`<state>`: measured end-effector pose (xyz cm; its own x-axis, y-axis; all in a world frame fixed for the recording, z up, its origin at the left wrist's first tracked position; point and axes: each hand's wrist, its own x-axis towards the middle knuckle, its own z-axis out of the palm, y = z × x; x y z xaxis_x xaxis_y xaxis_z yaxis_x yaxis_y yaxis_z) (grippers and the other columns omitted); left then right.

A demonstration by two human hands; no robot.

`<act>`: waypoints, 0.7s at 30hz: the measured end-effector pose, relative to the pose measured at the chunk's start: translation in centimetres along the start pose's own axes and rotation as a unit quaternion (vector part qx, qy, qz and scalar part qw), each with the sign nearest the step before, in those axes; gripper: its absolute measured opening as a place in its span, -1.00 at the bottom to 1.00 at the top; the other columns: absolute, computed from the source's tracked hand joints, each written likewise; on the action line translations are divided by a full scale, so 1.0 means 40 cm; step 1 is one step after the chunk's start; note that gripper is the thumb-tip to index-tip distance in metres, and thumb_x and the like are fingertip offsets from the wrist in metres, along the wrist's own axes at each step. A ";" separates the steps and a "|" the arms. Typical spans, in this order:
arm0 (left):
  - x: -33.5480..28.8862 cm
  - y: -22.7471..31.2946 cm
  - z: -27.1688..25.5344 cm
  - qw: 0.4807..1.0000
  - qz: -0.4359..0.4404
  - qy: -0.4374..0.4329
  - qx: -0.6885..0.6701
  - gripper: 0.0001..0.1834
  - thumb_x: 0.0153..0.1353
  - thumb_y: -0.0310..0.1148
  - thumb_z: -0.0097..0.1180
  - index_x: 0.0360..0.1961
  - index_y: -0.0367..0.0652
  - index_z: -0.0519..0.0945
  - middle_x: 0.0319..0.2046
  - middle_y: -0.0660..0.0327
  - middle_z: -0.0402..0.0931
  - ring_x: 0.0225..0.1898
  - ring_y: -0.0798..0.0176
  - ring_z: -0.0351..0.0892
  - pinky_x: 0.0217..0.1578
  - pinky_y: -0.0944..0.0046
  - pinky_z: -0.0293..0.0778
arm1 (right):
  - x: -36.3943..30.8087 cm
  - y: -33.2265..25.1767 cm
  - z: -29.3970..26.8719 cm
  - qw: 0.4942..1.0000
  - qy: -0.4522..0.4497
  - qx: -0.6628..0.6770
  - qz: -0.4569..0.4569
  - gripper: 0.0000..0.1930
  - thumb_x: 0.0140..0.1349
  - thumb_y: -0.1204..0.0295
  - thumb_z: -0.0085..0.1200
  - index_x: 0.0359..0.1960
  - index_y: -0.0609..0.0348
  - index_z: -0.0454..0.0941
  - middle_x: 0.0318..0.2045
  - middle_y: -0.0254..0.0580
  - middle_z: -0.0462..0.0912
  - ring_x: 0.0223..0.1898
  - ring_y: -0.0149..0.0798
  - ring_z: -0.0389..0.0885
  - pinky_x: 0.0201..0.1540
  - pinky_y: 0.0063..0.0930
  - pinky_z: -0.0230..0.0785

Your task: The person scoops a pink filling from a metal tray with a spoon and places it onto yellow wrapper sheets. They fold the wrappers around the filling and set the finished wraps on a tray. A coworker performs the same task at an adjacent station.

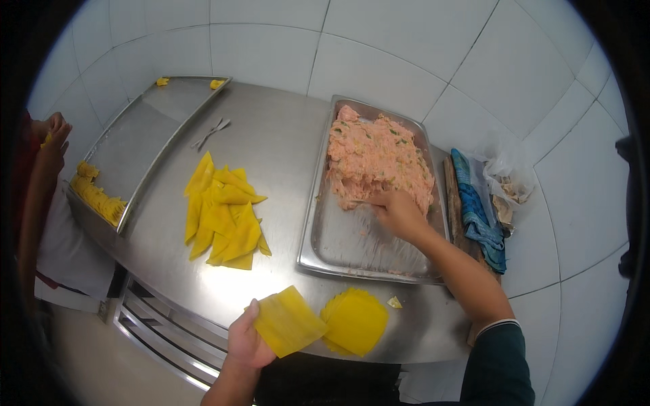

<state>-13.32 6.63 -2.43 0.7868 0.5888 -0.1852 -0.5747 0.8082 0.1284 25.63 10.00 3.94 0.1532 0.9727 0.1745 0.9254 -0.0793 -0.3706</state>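
Observation:
My left hand [245, 344], low in the middle, holds a square yellow dough wrapper [289, 321] out flat, thumb on its edge. Just right of it lies a stack of wrappers [357, 322], close to the table's front edge. My right hand [401, 215] reaches into a shallow metal tray [309, 252] and grips a thin metal utensil [359, 201]. The utensil's tip meets the near edge of pink minced meat [380, 152] flecked with green; its exact kind cannot be made out. Smears of meat streak the tray's near part.
Loose folded yellow wrappers [225, 215] lie in a pile left of centre. Behind them are small metal utensils [211, 132]. A long tray [152, 122] at left holds rows of yellow pieces [98, 194]. Another person's hands [54, 132] are beside it. Right: blue cloth [479, 210], plastic bag [511, 177].

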 end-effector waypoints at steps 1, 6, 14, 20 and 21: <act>0.004 0.001 0.003 1.000 -0.004 0.013 -0.009 -0.38 0.46 -0.15 -0.08 0.38 -0.39 0.28 0.29 -0.18 0.40 0.30 -0.19 0.43 0.37 -0.21 0.26 | -0.007 0.000 0.001 0.999 0.032 -0.015 0.003 -0.72 0.16 0.53 0.08 -0.10 0.20 0.71 -0.33 0.17 0.68 -0.24 0.16 0.67 -0.12 -0.10 0.48; 0.020 -0.004 0.005 1.000 -0.017 -0.008 0.016 -0.38 0.38 -0.27 -0.02 0.38 -0.38 0.27 0.29 -0.16 0.40 0.29 -0.17 0.45 0.36 -0.19 0.28 | 0.000 0.016 0.020 0.997 0.045 -0.063 0.028 -0.68 0.14 0.56 0.07 -0.07 0.19 0.72 -0.33 0.20 0.69 -0.23 0.19 0.67 -0.10 -0.08 0.48; 0.023 -0.016 0.000 0.998 -0.016 0.049 0.028 -0.44 0.42 -0.28 -0.05 0.35 -0.37 0.31 0.25 -0.11 0.45 0.26 -0.13 0.49 0.32 -0.16 0.35 | -0.026 0.012 0.019 0.995 0.078 0.034 0.044 -0.77 0.17 0.55 0.05 -0.19 0.29 0.70 -0.34 0.28 0.66 -0.24 0.27 0.65 -0.08 -0.05 0.50; 0.026 -0.011 0.013 0.998 0.003 0.031 0.053 -0.47 0.47 -0.24 -0.12 0.34 -0.34 0.33 0.24 -0.10 0.46 0.24 -0.11 0.50 0.32 -0.13 0.36 | -0.031 -0.001 0.023 0.998 0.028 0.020 0.051 -0.74 0.19 0.51 0.10 -0.11 0.26 0.72 -0.32 0.24 0.70 -0.21 0.17 0.71 -0.08 -0.14 0.53; 0.029 -0.013 0.016 0.997 0.012 0.046 0.064 -0.47 0.48 -0.23 -0.13 0.34 -0.34 0.33 0.24 -0.09 0.46 0.25 -0.11 0.50 0.32 -0.12 0.36 | -0.033 -0.010 0.027 0.997 0.001 0.045 0.056 -0.74 0.20 0.49 0.11 -0.10 0.24 0.72 -0.29 0.23 0.71 -0.21 0.15 0.72 -0.08 -0.15 0.53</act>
<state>-11.94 6.89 -2.09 0.7456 0.6099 -0.2686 -0.5554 0.7914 0.2554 24.67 9.00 2.87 0.2550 0.9584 0.1285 0.8676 -0.1681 -0.4679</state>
